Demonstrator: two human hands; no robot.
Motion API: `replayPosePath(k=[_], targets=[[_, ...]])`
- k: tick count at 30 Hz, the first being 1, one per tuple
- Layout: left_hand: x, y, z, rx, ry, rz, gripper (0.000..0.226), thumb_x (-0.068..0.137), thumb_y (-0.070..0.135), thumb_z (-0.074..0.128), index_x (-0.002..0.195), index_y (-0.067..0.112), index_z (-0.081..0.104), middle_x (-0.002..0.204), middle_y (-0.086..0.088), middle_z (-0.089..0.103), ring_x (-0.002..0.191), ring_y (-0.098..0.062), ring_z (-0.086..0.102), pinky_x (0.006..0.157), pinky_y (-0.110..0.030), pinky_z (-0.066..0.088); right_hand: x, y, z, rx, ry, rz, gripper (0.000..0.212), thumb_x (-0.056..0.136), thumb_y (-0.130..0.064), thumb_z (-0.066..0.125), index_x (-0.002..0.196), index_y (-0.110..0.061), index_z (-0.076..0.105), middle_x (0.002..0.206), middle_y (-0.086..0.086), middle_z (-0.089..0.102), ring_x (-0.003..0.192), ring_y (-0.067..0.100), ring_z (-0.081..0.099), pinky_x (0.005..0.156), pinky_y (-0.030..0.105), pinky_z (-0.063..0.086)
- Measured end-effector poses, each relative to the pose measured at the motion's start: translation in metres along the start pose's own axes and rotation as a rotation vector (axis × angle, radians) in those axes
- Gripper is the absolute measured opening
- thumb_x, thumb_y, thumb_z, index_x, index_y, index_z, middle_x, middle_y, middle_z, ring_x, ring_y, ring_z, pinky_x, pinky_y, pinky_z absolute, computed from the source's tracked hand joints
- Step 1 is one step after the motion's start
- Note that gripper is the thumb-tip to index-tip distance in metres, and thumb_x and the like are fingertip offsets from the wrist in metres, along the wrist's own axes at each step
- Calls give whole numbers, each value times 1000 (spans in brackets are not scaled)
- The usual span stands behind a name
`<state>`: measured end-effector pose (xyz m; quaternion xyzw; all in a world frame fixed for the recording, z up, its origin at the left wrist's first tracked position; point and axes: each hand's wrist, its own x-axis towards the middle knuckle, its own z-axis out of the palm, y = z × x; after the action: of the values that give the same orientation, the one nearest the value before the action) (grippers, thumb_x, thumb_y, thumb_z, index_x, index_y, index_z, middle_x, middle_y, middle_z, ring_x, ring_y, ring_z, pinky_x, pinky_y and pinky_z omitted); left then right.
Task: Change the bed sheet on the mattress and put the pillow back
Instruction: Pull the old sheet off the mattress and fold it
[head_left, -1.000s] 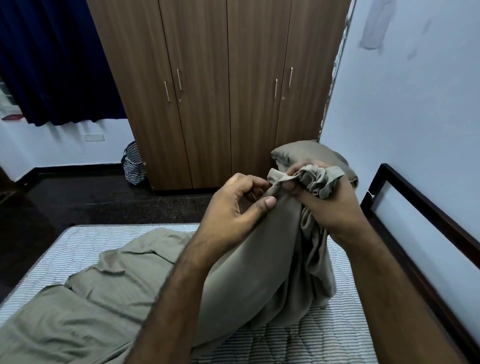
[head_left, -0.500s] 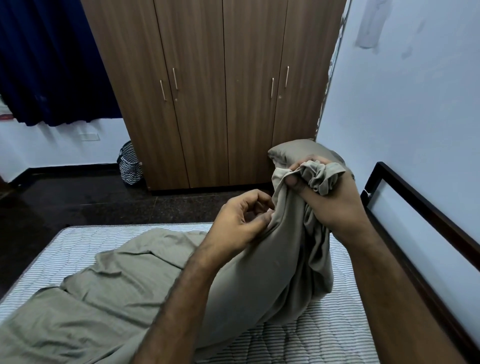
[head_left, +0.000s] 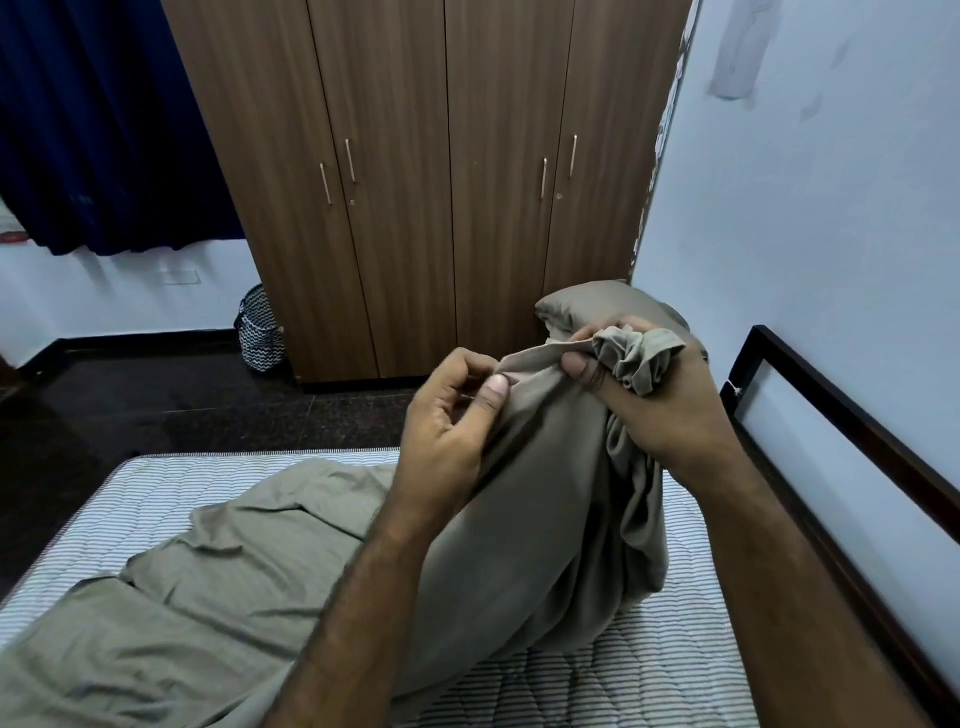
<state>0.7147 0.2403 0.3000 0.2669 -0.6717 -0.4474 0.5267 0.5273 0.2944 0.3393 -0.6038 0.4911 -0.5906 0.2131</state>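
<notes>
- brown wood-grain wardrobe (head_left: 441, 182) fills the far wall, with a dark navy curtain (head_left: 104, 130) to its left and a pale blue wall (head_left: 831, 208) on the right; a black-and-white zigzag basket (head_left: 260, 332) sits on the dark floor beside the wardrobe.
- striped, quilted grey-and-white mattress (head_left: 649, 654) lies below, largely bare, beside a dark wooden bed frame rail (head_left: 831, 410) on the right.
- olive-grey cloth bed sheet (head_left: 234, 571) lies crumpled across the mattress, its long axis running from the lower left up to the raised end at the hands.
- right hand (head_left: 660, 395) is clenched round a gathered bunch of the sheet's edge, holding it up above the mattress.
- left hand (head_left: 452, 426) pinches the next stretch of the same edge between thumb and fingers, just beside the right.
- olive-grey pillow (head_left: 597, 306) shows behind the right hand, near the wall; what it rests on is hidden.
- judged step: gathering the sheet hand over hand along its hem. to do it well, feed short lengths of the edge from the left hand into the right, keeping the bunch tight so no folds slip out.
- keep the lifted end high, so the trailing cloth slides off the quilting rather than dragging.
</notes>
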Motion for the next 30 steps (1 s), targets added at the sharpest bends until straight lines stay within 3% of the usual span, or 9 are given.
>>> replayPosePath(k=[7, 10, 13, 15, 17, 20, 22, 26, 30], targets=[[3, 65, -2, 199, -178, 311, 7, 96, 4, 66, 90, 6, 65, 75, 11, 64, 71, -2, 61, 65, -20, 47, 0, -7, -13, -215, -279, -24, 15, 86, -32, 80, 97, -25, 72, 91, -8, 74, 87, 10, 69, 78, 33, 56], [8, 65, -2, 367, -235, 276, 11, 90, 19, 77, 96, 19, 68, 77, 9, 67, 71, -11, 65, 63, -30, 52, 3, 6, -18, -465, 21, -1, 23, 86, -49, 68, 104, -35, 70, 95, -9, 75, 92, 16, 71, 78, 44, 57], [9, 46, -6, 477, -302, 15, 25, 86, 34, 80, 104, 32, 62, 73, 2, 66, 67, -12, 63, 65, -43, 54, -2, 12, -19, -641, 462, 141, 30, 87, -52, 67, 110, -33, 66, 93, -4, 75, 95, 27, 70, 78, 44, 57], [6, 40, -4, 424, -331, -86, 21, 87, 31, 78, 104, 31, 66, 76, -2, 69, 74, -17, 67, 71, -51, 55, -6, 12, -18, -587, 493, 145, 27, 86, -51, 72, 108, -35, 68, 94, -4, 76, 96, 24, 71, 81, 44, 57], [6, 40, 3, 245, -308, -121, 7, 93, 23, 73, 99, 23, 72, 83, -4, 74, 81, -18, 71, 78, -54, 58, -7, 14, -16, -378, 260, 36, 16, 90, -37, 75, 105, -36, 70, 97, -7, 75, 99, 15, 71, 87, 46, 56], [9, 47, 11, -2, -239, -151, 10, 100, 16, 65, 96, 10, 72, 85, -9, 75, 78, -18, 65, 69, -40, 55, -14, 4, -5, 53, -424, 15, 51, 89, -14, 74, 137, -18, 56, 122, -3, 70, 118, 16, 64, 100, 38, 52], [10, 50, 15, -78, -244, -167, 15, 100, 15, 63, 93, 4, 70, 81, -10, 72, 73, -20, 62, 67, -30, 50, -20, 3, 3, 156, -549, 73, 56, 84, -19, 76, 136, -17, 54, 115, -7, 69, 110, 11, 64, 91, 25, 49], [7, 50, 19, -131, -256, -174, 25, 102, 24, 59, 94, 4, 73, 78, -13, 67, 69, -20, 55, 66, -28, 48, -23, 10, 8, 45, -214, 86, 16, 86, -15, 78, 98, -23, 72, 91, -1, 74, 89, 12, 67, 78, 40, 54], [12, 39, -1, 57, -230, -120, 20, 90, 37, 74, 104, 23, 70, 77, 2, 66, 73, -14, 58, 67, -35, 46, -15, 14, -1, -45, 238, 138, 17, 86, -11, 77, 85, -28, 72, 86, -9, 74, 89, 3, 68, 88, 39, 55]])
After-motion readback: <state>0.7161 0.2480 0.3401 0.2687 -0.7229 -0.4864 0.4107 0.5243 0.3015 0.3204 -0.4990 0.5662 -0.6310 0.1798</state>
